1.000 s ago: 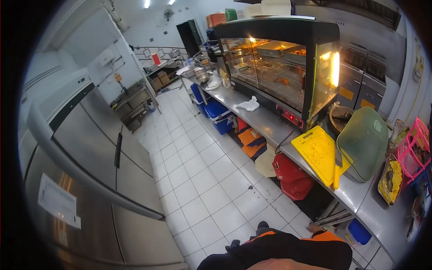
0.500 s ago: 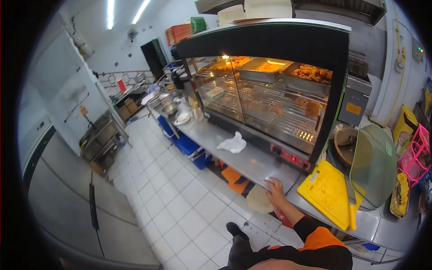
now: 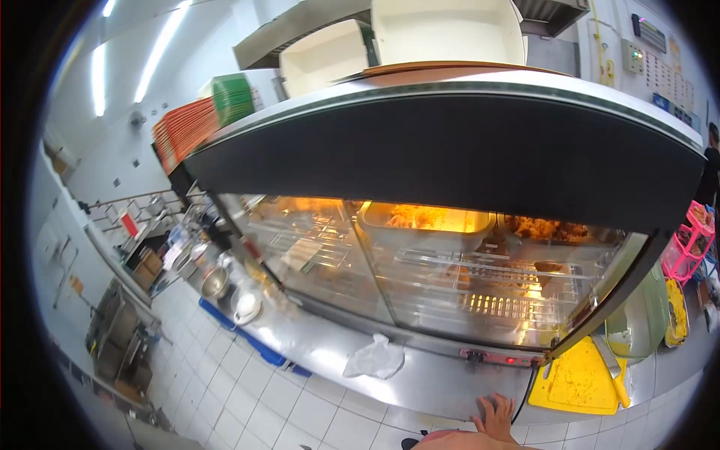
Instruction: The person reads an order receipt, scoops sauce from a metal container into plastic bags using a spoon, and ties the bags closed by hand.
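My right hand (image 3: 495,417) rests on the front edge of the steel counter (image 3: 439,382), fingers spread and holding nothing. Just above it stands a glass-fronted warming cabinet (image 3: 442,150), its red-lit control panel (image 3: 499,359) near the hand. Behind the glass are metal trays of fried food (image 3: 427,218). A crumpled white cloth or bag (image 3: 375,358) lies left of the hand. To the right is a yellow cutting board (image 3: 576,379) with a yellow-handled knife (image 3: 619,386). My left hand does not show.
Metal bowls (image 3: 215,283) and a white dish (image 3: 247,306) stand on the counter's left part. A green translucent container (image 3: 637,322), a pink basket (image 3: 686,247) and a yellow-filled tray (image 3: 675,315) are at the right. White boxes (image 3: 450,34) top the cabinet. A person (image 3: 710,169) shows at the far right.
The view has moved closer to the cabinet and tilted up. My right hand came into view and touched the counter edge; it still rests there.
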